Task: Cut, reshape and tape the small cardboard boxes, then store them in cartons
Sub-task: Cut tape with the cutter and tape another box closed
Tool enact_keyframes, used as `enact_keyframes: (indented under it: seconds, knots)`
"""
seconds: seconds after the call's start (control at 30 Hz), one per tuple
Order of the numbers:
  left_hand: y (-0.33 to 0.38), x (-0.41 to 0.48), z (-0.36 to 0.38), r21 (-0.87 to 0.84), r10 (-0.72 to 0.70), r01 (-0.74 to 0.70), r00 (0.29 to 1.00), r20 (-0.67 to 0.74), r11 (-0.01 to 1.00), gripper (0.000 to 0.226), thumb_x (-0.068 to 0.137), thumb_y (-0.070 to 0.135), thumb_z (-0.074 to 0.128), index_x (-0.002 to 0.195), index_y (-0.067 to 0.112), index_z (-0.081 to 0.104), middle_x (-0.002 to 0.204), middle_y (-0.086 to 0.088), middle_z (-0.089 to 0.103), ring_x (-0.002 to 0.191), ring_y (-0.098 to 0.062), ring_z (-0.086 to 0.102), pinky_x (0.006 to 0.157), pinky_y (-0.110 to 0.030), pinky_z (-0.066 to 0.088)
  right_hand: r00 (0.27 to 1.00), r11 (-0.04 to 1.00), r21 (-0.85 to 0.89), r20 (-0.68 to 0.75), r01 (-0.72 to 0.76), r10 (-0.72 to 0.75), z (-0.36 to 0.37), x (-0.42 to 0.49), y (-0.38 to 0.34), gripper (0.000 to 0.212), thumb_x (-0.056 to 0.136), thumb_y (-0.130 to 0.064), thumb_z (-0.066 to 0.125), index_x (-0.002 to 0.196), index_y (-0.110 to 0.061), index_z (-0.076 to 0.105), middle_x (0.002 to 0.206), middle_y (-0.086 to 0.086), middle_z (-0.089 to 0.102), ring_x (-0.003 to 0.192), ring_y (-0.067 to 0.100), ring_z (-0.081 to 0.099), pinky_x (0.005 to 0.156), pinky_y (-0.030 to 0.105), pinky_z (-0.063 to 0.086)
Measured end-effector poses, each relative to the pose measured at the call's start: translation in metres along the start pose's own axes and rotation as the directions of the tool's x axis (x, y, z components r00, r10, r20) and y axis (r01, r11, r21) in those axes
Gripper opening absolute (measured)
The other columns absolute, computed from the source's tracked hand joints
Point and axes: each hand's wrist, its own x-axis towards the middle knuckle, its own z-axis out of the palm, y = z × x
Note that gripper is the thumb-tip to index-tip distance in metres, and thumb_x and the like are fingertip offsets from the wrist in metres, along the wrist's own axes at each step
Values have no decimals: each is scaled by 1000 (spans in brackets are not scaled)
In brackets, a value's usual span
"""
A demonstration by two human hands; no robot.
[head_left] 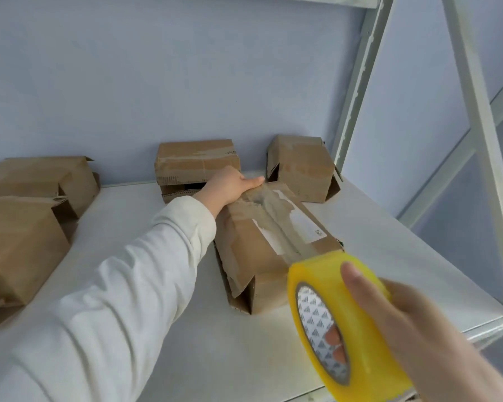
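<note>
Left hand [230, 184] of mine, in a white sleeve [134, 285], holds the far end of the box [253, 248] in the middle of the white shelf [186, 329]; the thumb lies straight along the top edge and the fingers drop behind it, out of sight; right hand [404, 320] grips the yellow tape roll [352, 338] at the near right, thumb on its outer face, fingertips showing through the core; a strip of tape [276, 227] runs from the roll along the top seam of the box, beside a torn white label [305, 224]; the near end flaps of the box gape; two more boxes stand against the far wall, one [196, 162] just behind my left hand, one [301, 166] beside the rack post [357, 79]; two others [38, 177] [15, 245] sit at the left.
</note>
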Motion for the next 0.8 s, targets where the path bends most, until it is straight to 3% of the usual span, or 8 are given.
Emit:
enact_keyframes:
  seconds: [0.13, 0.2, 0.3, 0.4, 0.47, 0.6, 0.7, 0.8]
  knots:
    - [-4, -3, 1, 64, 77, -71, 993, -93, 995, 47, 89, 50, 52, 63, 11, 59, 59, -4, 49, 60, -19, 49, 59, -28, 32, 998, 998, 39, -44, -45, 47, 6, 1, 10, 39, 76, -49, 48, 76, -12, 59, 42, -3, 62, 30, 5, 53, 30, 11, 36]
    - [1, -14, 3, 184, 263, -226, 940, -216, 957, 34, 90, 49, 51, 95, 21, 71, 99, -1, 66, 97, -19, 58, 77, -27, 39, 998, 998, 50, -51, -38, 41, 3, 2, 13, 34, 80, -47, 48, 75, -14, 57, 39, -6, 59, 29, 3, 52, 29, 10, 35]
    - [11, -58, 0, 84, 487, -489, 872, 39, 868, 52, 79, 66, 45, 126, 43, 50, 147, 8, 37, 141, -11, 21, 110, -32, 19, 999, 999, 47, -33, -17, 19, 1, 2, 16, 41, 68, -53, 45, 76, -15, 58, 40, -6, 60, 29, 3, 52, 29, 10, 35]
    - [1, -106, -1, 110, 536, -597, 775, 334, 794, 75, 59, 85, 38, 128, 58, 25, 154, 17, 15, 142, 1, -3, 115, -30, -3, 1000, 999, 35, 2, -25, 25, -1, 2, 14, 50, 60, -55, 44, 80, -13, 62, 46, -3, 64, 32, 4, 54, 30, 11, 37]
    - [-15, -120, 3, 279, 583, -656, 753, 306, 701, 82, 60, 82, 42, 134, 54, 19, 154, 16, 10, 142, -1, -6, 116, -30, -5, 1000, 999, 44, 2, -29, 29, -2, 4, 14, 50, 61, -56, 44, 79, -13, 62, 49, -3, 66, 35, 5, 57, 32, 11, 39]
    - [-23, -123, 7, 372, 748, -730, 652, 126, 573, 71, 78, 65, 48, 140, 32, 37, 148, 6, 35, 139, -10, 23, 113, -34, 22, 999, 997, 78, 53, 9, -13, -9, 5, 7, 44, 63, -54, 53, 56, -12, 65, 52, -6, 67, 43, 7, 63, 55, 26, 54]
    - [-11, -120, -11, 312, 694, -701, 703, 152, 642, 59, 82, 58, 41, 137, 37, 39, 144, 18, 38, 134, 1, 30, 111, -23, 27, 971, 985, 129, 198, 111, -135, -19, 12, -9, 25, 56, -39, 80, 62, -16, 74, 70, 3, 73, 68, 18, 71, 72, 38, 56]
    - [3, -106, -39, 97, 559, -584, 805, 196, 806, 37, 83, 56, 38, 119, 62, 40, 124, 29, 53, 115, 5, 48, 97, -16, 37, 903, 952, 208, 322, 225, -284, -22, 27, -40, 26, 61, -36, 68, 81, -21, 76, 88, 5, 75, 82, 24, 71, 69, 33, 57]
